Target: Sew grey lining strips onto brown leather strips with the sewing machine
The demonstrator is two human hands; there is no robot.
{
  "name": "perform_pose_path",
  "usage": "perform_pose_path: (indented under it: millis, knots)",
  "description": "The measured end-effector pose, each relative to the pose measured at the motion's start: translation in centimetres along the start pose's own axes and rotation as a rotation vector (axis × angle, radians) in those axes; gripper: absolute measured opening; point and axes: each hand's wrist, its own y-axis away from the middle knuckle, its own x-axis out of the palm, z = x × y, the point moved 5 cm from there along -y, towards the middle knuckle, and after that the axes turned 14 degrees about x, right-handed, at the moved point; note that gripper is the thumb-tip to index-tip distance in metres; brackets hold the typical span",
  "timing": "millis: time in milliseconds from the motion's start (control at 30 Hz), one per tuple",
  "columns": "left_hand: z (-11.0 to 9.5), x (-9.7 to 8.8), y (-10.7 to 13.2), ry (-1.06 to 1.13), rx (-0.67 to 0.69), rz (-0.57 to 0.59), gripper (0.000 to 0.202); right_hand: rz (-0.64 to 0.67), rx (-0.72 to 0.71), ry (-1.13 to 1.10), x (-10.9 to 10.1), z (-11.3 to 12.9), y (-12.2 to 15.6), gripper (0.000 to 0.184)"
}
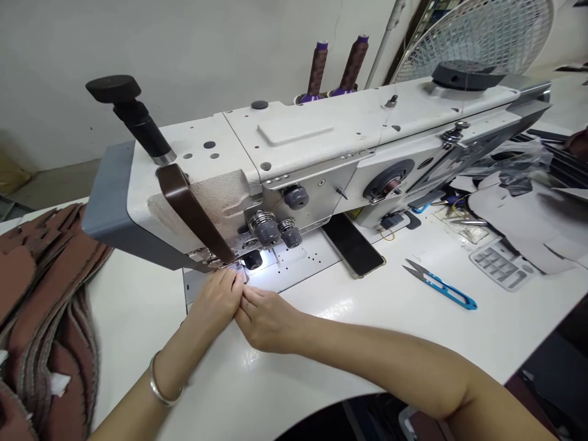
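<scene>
Evidently it's a sewing step — a small brown piece [247, 278] sits at the lit end of the machine [294, 131], just beyond the fingertips. The left hand [218, 299] and right hand [270, 321] meet there, fingers bunched and curled; whether either pinches the piece I can't tell, so little of it shows. The next move, I'd judge, calls for small, even guiding — fingertips well clear of the stitching point.
</scene>
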Motion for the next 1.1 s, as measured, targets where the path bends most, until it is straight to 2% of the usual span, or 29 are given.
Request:
perform_pose_path:
  millis: [167,433,567,700,967,1100]
  knots:
    - [0.4,-0.1,0.2,-0.021,0.051,-0.046,0.023,0.04,0.006,-0.012,0.4,-0.2,0.0,0.029]
    - [1.1,-0.3,0.3,-0.04,0.085,-0.069,0.029,0.158,0.017,-0.053,0.0,-0.7,-0.3,0.04]
    - [1.8,0.4,1.1,0.023,0.04,-0.063,0.028,0.203,0.044,-0.09,-0.1,-1.0,-0.5,0.049]
    - [2.2,1.1,1.6,0.048,-0.005,-0.045,0.028,0.225,0.057,-0.13,0.0,-1.1,-0.5,0.048]
    - [2.6,1.4,1.1,0.077,-0.104,-0.006,0.026,0.249,0.071,-0.131,0.3,-1.1,-0.2,0.048]
    - [2.6,1.5,1.0,0.055,-0.094,0.04,0.025,0.257,0.079,-0.128,0.4,-1.1,-0.2,0.048]
